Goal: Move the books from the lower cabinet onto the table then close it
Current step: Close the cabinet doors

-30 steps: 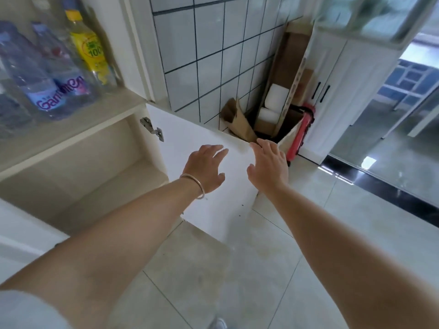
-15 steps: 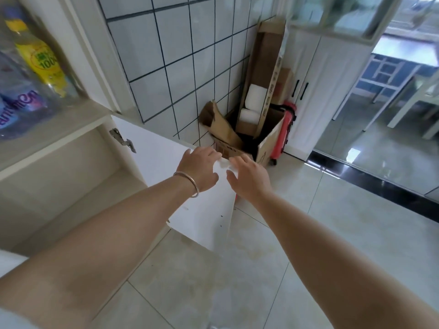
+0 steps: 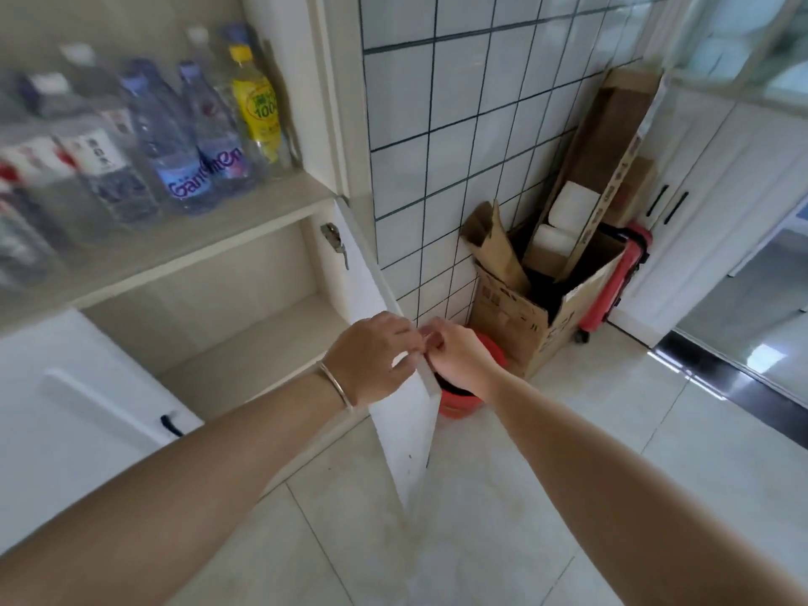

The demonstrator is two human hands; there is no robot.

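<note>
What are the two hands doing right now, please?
Left hand: fingers curled over the top edge of the open cabinet door, gripping it.
Right hand: fingers curled, gripping the same door edge.

We see the upper shelf (image 3: 183, 247) carrying a row of plastic bottles (image 3: 183, 137), a yellow-labelled bottle (image 3: 255, 107) at its right end. The lower cabinet's shelf (image 3: 245, 343) lies bare. On the tiled floor (image 3: 546, 452) stand a cardboard box (image 3: 524, 321), a red bucket (image 3: 459, 400) and a red suitcase (image 3: 616, 277).
</note>
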